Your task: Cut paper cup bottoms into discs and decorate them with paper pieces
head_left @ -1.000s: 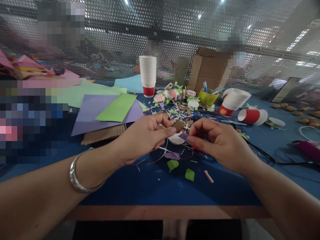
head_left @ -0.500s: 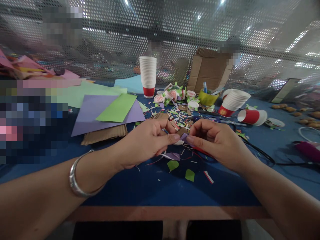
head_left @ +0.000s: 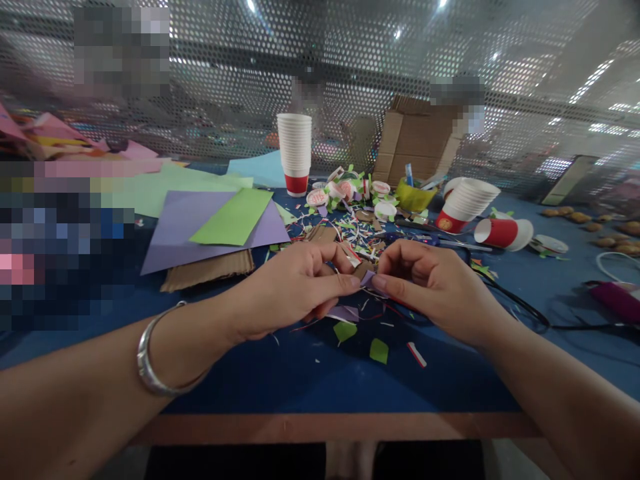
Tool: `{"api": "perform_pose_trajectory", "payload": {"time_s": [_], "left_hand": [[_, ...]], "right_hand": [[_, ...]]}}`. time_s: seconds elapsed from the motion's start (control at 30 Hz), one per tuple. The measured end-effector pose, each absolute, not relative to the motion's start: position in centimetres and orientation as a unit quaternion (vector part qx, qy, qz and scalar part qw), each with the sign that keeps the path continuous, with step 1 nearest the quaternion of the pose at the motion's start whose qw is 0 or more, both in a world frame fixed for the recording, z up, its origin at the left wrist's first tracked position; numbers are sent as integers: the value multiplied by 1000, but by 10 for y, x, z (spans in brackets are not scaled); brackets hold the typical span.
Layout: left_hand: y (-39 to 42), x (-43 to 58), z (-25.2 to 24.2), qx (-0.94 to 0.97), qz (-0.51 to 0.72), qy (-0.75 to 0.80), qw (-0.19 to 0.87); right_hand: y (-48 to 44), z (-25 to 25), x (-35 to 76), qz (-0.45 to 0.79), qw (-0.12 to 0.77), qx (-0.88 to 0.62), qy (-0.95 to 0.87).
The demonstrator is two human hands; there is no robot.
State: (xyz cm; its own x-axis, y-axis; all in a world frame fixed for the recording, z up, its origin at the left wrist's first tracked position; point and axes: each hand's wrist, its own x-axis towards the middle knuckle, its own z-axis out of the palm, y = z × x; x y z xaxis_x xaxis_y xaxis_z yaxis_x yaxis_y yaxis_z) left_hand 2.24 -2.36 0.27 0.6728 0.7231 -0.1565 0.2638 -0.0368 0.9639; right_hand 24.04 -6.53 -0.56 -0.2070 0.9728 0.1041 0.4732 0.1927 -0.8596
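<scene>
My left hand, a silver bangle on its wrist, is closed in a pinch on a small brown cardboard piece. Opposite it, my right hand pinches a small purple paper piece between thumb and fingers. The two pieces meet or overlap between my fingertips; whether they are joined I cannot tell. Below the hands lie a purple paper scrap and two green leaf-shaped cutouts. Colourful paper shreds are heaped just behind my fingers.
Purple sheet and green sheet overlap corrugated cardboard at left. Behind stand stacked paper cups, decorated cup pieces and a yellow container. More cups, a tipped red cup and a black cord lie right.
Both hands stay nearly in place, pinching the small pieces. The purple piece has shifted slightly downward, and the white edge seen under the fingertips is now hidden.
</scene>
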Motion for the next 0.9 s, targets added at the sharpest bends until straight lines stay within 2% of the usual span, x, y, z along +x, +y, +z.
{"api": "perform_pose_trajectory", "payload": {"time_s": [0.6, 0.9], "left_hand": [[-22, 21, 2, 695, 192, 359, 592], [-23, 22, 2, 703, 174, 348, 595]], "right_hand": [[-69, -4, 241, 346, 354, -513, -701], [-69, -6, 239, 316, 321, -509, -733]]}}
